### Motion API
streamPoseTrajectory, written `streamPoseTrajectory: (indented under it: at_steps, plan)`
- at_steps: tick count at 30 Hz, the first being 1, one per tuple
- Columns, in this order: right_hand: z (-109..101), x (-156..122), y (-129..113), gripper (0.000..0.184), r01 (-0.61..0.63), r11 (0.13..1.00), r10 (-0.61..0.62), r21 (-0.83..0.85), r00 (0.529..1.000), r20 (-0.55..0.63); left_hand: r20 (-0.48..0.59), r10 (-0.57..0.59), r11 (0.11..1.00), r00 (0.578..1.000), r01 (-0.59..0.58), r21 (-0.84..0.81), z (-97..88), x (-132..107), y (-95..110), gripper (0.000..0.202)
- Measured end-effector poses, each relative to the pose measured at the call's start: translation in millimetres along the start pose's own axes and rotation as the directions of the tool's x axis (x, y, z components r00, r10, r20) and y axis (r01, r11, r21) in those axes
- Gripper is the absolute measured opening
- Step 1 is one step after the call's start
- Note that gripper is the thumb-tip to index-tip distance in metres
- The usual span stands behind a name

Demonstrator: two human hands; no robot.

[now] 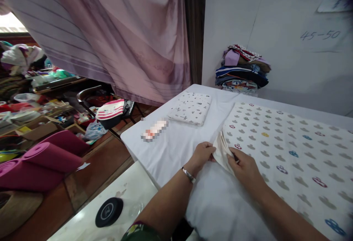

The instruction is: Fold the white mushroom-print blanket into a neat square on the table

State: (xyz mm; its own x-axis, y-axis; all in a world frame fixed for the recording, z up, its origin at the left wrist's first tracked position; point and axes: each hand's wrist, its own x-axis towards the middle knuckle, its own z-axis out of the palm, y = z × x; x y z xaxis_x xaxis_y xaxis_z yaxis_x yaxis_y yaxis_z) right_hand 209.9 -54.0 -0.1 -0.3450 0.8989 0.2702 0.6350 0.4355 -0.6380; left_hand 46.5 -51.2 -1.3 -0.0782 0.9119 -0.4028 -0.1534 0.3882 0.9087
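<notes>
On the white table (171, 149), left hand (202, 154) and right hand (244, 165) pinch the patterned cloth's (289, 149) near corner between them.

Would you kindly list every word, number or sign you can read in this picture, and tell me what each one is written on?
"45-50": handwritten on the pale grey wall at upper right.
White paper sheet pinned higher on that wall: handwriting too blurred to read.
Round black disc on the white counter: a pale emblem, not legible.
Small red and white item on the white tablecloth: blurred out, unreadable.
</notes>
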Motion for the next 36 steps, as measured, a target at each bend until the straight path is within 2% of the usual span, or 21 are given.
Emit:
streamPoseTrajectory:
  at_steps: [2, 6, 8, 11, 15, 17, 19, 21, 23, 27, 32, 34, 36]
  plan:
    - [1.7, -1.4, -1.7, 0.030, 0.041, 0.997, -0.040, -0.070, 0.999, 0.006, 0.008, -0.012, 1.000, 1.000, 0.012, -0.008, 0.2, -0.5, 0.6, 0.010]
    - [10.9, -3.1, -7.0, 0.029, 0.127, 0.967, -0.097, -0.222, 0.985, 0.144, 0.044, -0.036, 0.999, 0.998, 0.036, -0.011, 2.7, -1.8, 0.7, 0.020]
    - [16.2, -2.7, -8.6, 0.029, 0.149, 0.955, -0.105, -0.257, 0.979, 0.177, 0.038, -0.024, 1.000, 0.999, 0.024, 0.012, 3.9, -1.8, 0.1, 0.027]
    - [22.1, -2.1, -8.6, 0.031, 0.186, 0.947, -0.135, -0.262, 0.970, 0.201, 0.026, 0.018, 0.995, 0.999, -0.021, 0.093, 5.1, -0.9, -1.2, 0.028]
    - [23.3, -6.8, -5.6, 0.035, 0.234, 0.946, -0.187, -0.223, 0.959, 0.211, -0.020, 0.049, 0.974, 0.999, -0.043, 0.223, 4.7, 0.2, -1.6, 0.014]
    - [19.5, -12.2, -2.7, 0.035, 0.279, 0.944, -0.240, -0.177, 0.948, 0.211, -0.051, 0.094, 0.937, 0.994, -0.071, 0.342, 3.3, 0.0, -1.3, 0.010]
    - [11.7, -19.1, 1.1, 0.033, 0.322, 0.936, -0.290, -0.140, 0.935, 0.206, -0.084, 0.199, 0.841, 0.976, -0.127, 0.526, 1.6, -0.8, -1.0, 0.009]
    - [-0.2, -26.9, 6.0, 0.032, 0.340, 0.930, -0.309, -0.142, 0.929, 0.205, -0.101, 0.316, 0.677, 0.943, -0.150, 0.721, 0.6, -2.1, -1.0, 0.010]
    - [-15.4, -35.9, 13.8, 0.031, 0.352, 0.921, -0.312, -0.164, 0.923, 0.227, -0.101, 0.371, 0.522, 0.923, -0.117, 0.845, 0.6, -3.2, -1.4, 0.010]
    - [-48.3, -59.1, 51.0, 0.031, 0.406, 0.892, -0.350, -0.199, 0.898, 0.266, -0.076, 0.367, 0.359, 0.927, -0.066, 0.931, 2.9, -4.1, -2.3, 0.012]
    - [-75.3, -95.6, 126.4, 0.047, 0.291, 0.890, -0.264, -0.352, 0.957, 0.123, -0.060, 0.366, 0.230, 0.929, -0.028, 0.973, 6.5, -5.2, -1.3, 0.013]
    - [-84.0, -108.2, 142.4, 0.050, 0.241, 0.893, -0.202, -0.379, 0.969, 0.140, -0.036, 0.360, 0.166, 0.932, -0.026, 0.986, 7.7, -6.3, -0.4, 0.014]
    - [-95.4, -117.8, 146.3, 0.049, 0.183, 0.904, -0.130, -0.387, 0.979, 0.159, -0.007, 0.349, 0.090, 0.937, -0.026, 0.996, 8.0, -7.2, 1.6, 0.015]
